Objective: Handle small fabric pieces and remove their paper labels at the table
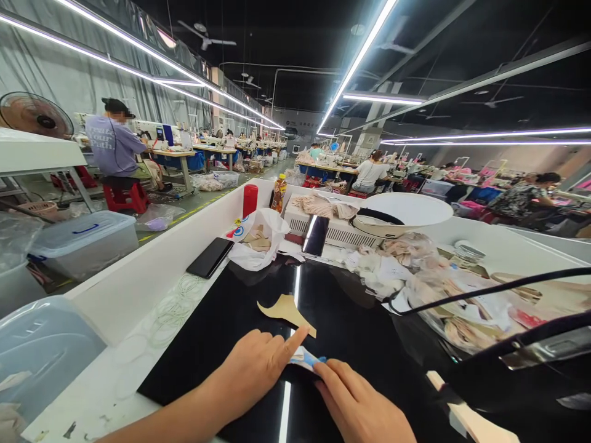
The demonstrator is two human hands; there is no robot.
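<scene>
My left hand [252,369] rests on a glossy black mat [221,332], its forefinger stretched out to a small white and blue slip [305,357]. My right hand [357,406] pinches the same slip from the other side, thumb on top. Just beyond my fingers lies a tan, curved fabric piece [289,311], flat on the mat.
A black phone [210,257] lies left of the mat, a second phone [316,235] leans farther back. A white bag [258,240], a red cup [250,200], a bottle [278,192], piles of beige fabric pieces [443,289] and black cables [484,289] crowd the white table [133,289]. Seated workers fill the hall.
</scene>
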